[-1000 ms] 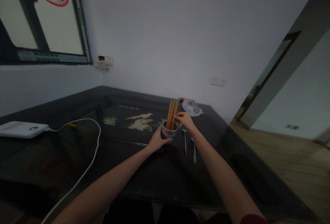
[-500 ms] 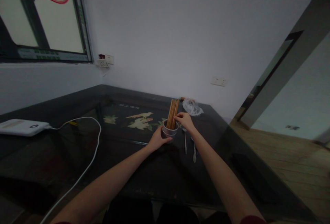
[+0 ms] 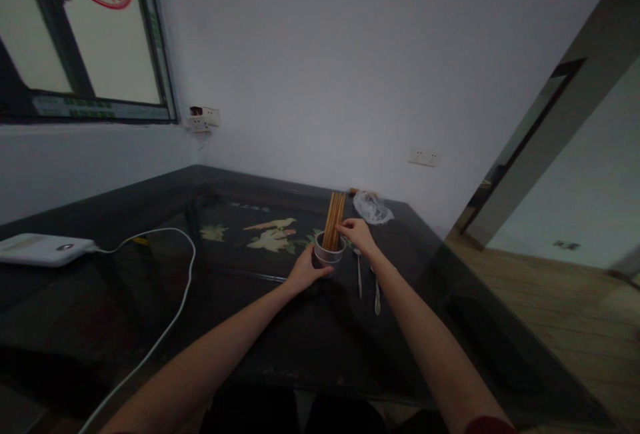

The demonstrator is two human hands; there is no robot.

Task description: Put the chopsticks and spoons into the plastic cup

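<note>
Nearest us, we see a dark red sleeve (image 3: 487, 425) on our right arm at the bottom edge, then the glossy black table (image 3: 300, 347). A white cable (image 3: 185, 301) curves along its left side. On the right lies a dark flat object (image 3: 495, 347), too dim to identify.

Next, two metal utensils lie side by side, handles toward us: a spoon (image 3: 359, 277) and a second utensil (image 3: 377, 297), its far end close to our right forearm and hard to read.

Our left hand (image 3: 306, 271) is wrapped around the left and near side of a grey cup (image 3: 327, 261), thumb across the front, fingers gripping it. The cup is out over the table, just left of the utensils. Inside it stands a bundle of wooden chopsticks (image 3: 333, 217), tilted slightly right. Our right hand (image 3: 357, 233) has thumb and forefinger closed on the bundle's right side, above the rim; we can't tell how many sticks it pinches.

Off left, a white device (image 3: 45, 249) has the cable plugged in. Beyond the cup's left, a bird-and-flower design (image 3: 270, 237) decorates the tabletop. Farther back, a crumpled clear plastic bag (image 3: 373, 209) sits near the wall (image 3: 310, 67), which carries a socket plate (image 3: 424, 157).
</note>
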